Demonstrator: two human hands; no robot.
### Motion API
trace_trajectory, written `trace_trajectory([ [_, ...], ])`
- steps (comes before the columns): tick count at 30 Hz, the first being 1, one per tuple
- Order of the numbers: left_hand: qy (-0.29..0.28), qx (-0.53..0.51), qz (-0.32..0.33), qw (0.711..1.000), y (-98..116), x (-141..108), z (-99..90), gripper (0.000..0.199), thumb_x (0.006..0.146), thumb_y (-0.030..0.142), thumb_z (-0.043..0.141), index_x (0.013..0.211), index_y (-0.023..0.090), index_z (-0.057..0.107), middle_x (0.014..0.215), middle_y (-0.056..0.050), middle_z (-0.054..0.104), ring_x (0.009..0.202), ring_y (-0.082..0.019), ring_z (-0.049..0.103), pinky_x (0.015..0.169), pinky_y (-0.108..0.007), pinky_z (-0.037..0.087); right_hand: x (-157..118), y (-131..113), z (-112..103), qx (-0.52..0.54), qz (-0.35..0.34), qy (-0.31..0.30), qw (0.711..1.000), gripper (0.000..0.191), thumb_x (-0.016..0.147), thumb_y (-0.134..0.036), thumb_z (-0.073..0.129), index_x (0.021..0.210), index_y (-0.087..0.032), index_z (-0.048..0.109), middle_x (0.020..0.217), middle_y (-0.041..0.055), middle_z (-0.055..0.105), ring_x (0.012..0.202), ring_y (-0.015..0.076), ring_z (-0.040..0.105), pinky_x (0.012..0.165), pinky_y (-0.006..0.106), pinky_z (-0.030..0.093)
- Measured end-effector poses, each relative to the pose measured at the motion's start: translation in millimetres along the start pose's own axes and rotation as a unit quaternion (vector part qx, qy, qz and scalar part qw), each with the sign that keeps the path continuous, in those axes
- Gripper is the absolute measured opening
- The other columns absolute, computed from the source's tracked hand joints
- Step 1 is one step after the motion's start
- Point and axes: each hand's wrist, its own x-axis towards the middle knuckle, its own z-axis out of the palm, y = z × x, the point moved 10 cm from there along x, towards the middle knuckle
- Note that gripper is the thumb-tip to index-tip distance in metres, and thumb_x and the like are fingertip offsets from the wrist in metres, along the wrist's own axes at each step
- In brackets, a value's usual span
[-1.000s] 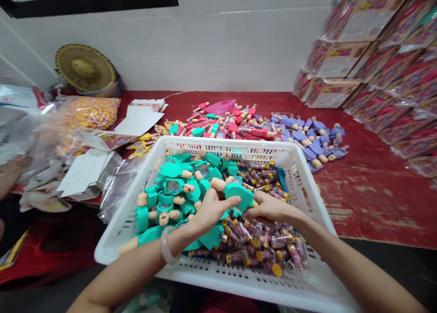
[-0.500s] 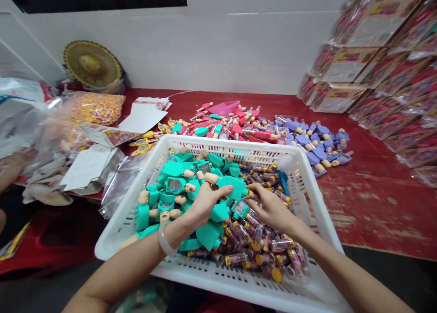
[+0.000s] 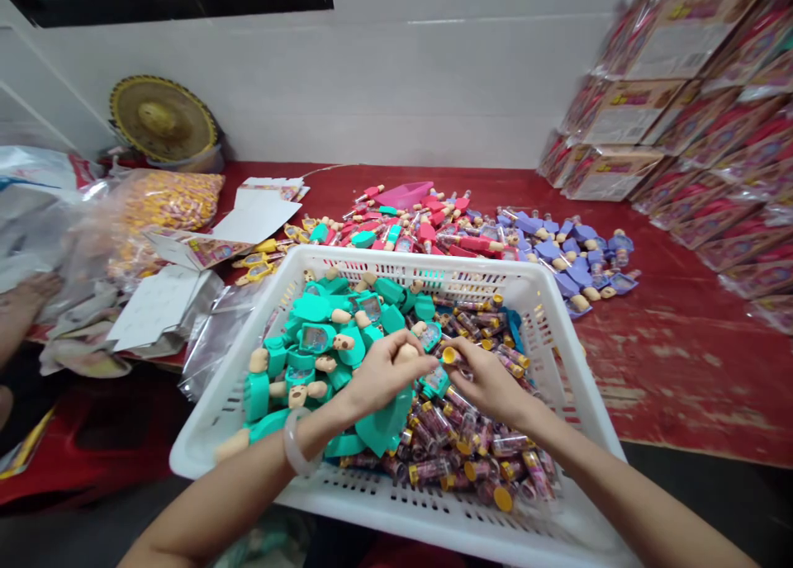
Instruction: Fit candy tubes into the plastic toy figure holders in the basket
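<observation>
Gripping a teal toy (image 3: 385, 423), the left hand (image 3: 387, 374) is working beside the right hand (image 3: 486, 382), which is pinching a capped tube (image 3: 452, 356) above the crate (image 3: 396, 258); a weak pinch could drop the tube.

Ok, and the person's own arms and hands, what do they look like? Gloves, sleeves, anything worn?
The left hand and right hand are bare, with no gloves. The left forearm and right forearm show no sleeves. The only thing visibly worn is a smooth, pale, translucent bangle on the left wrist.
</observation>
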Motion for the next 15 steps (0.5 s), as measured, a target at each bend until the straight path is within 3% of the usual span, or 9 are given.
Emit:
trace_trajectory([
  [3, -0.008, 0.072, 0.043, 0.996, 0, -7, 14.0, 0.019, 0.077, 0.035, 0.067, 0.087, 0.019, 0.063, 0.078, 0.0, 0.061, 0.069, -0.014, 0.054, 0.06, -0.023, 0.04, -5, -7, 10, -0.038, -0.039, 0.009, 0.998, 0.024, 0.083, -0.017, 0.047, 0.106, -0.018, 0.052, 0.096, 0.0073, 0.065, 0.084, 0.02, 0.061, 0.072, 0.03, 0.046],
  [7, -0.009, 0.111, 0.095, 0.989, 1, -9, 21.4, 0.012, 0.081, 0.03, 0.063, 0.086, 0.02, 0.066, 0.088, -0.003, 0.066, 0.081, -0.018, 0.059, 0.074, -0.026, 0.044, -12, -17, 12, -0.062, -0.081, 0.041, 0.994, 0.023, 0.085, -0.016, 0.047, 0.107, -0.018, 0.052, 0.094, 0.0076, 0.067, 0.081, 0.0196, 0.064, 0.068, 0.029, 0.046],
  [11, -0.011, 0.121, 0.126, 0.984, 5, -12, 22.7, 0.009, 0.082, 0.029, 0.062, 0.082, 0.02, 0.066, 0.085, -0.004, 0.066, 0.08, -0.018, 0.06, 0.075, -0.027, 0.044, -14, -25, 12, -0.063, -0.102, 0.039, 0.992, 0.022, 0.086, -0.016, 0.046, 0.107, -0.017, 0.053, 0.091, 0.0083, 0.067, 0.079, 0.0193, 0.064, 0.066, 0.029, 0.048],
  [15, -0.021, 0.195, 0.193, 0.961, 16, -21, 27.9, 0.012, 0.086, 0.029, 0.056, 0.087, 0.021, 0.065, 0.083, -0.006, 0.064, 0.076, -0.018, 0.058, 0.074, -0.028, 0.042, -14, -35, 9, -0.025, -0.11, 0.028, 0.993, 0.032, 0.086, -0.014, 0.045, 0.117, -0.017, 0.052, 0.1, 0.0103, 0.067, 0.089, 0.0205, 0.063, 0.076, 0.033, 0.05],
])
